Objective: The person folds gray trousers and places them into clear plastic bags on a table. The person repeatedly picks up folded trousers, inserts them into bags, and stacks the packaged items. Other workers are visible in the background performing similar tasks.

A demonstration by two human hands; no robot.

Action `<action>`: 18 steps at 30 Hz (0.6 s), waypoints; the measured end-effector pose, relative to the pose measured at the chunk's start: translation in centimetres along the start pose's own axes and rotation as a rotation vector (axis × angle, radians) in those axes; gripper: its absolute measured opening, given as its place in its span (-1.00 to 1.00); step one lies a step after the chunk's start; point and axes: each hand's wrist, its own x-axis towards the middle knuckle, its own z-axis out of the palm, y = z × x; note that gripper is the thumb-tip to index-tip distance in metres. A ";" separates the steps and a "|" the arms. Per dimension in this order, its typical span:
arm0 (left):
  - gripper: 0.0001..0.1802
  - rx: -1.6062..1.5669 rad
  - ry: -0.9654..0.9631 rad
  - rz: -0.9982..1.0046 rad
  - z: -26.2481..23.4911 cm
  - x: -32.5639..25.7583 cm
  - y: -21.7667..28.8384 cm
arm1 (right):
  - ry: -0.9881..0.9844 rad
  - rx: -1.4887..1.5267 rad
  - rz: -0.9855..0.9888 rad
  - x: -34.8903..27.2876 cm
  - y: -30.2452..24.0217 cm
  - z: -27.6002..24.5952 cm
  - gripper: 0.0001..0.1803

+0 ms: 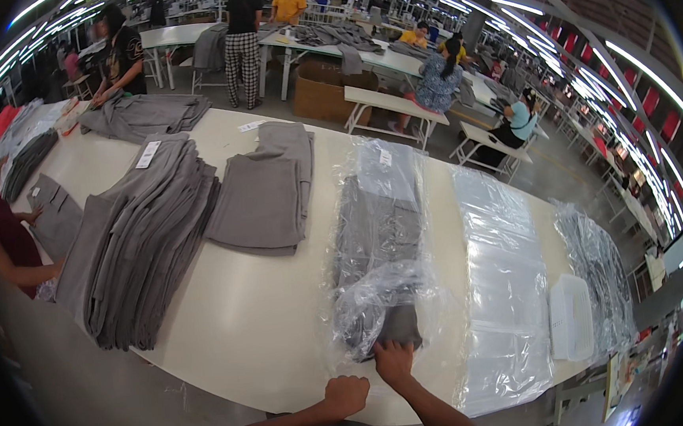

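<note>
Right at the lower edge, the left hand (348, 394) sits on the white table (247, 330) balled into a fist, gripping nothing that shows. Just beside it the right hand (394, 363) lies flat with fingers stretched forward, fingertips pressing the near end of the folded grey garment (379, 234) where the cloth pokes out of its clear plastic bag (378, 289).

That garment is a long, narrow fold of mid-grey fabric running away from the person, near the table's front edge and a little right of centre. The bag covers most of it: smooth and glossy over the far end, where a small white tag shows through, but bunched and crumpled into a shiny knot around the near end. Only the last bit of cloth is bare, under the right fingertips.

Just to the right lies a stack of flat clear bags (501, 281), and beyond it a white plastic basket (570, 316) and another heap of bagged dark cloth (599, 274) at the table's right end.

To the left, well apart, a single folded grey garment pair (265, 194) lies open on the table, then a tall fanned stack of grey garments (142, 243) with a white tag on top. Other people work at the far left edge and at tables behind.
</note>
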 end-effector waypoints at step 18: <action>-0.18 -0.219 0.325 -0.335 9.8 0.8 -8.5 | -0.053 0.296 0.471 -11.7 1.4 4.7 -0.27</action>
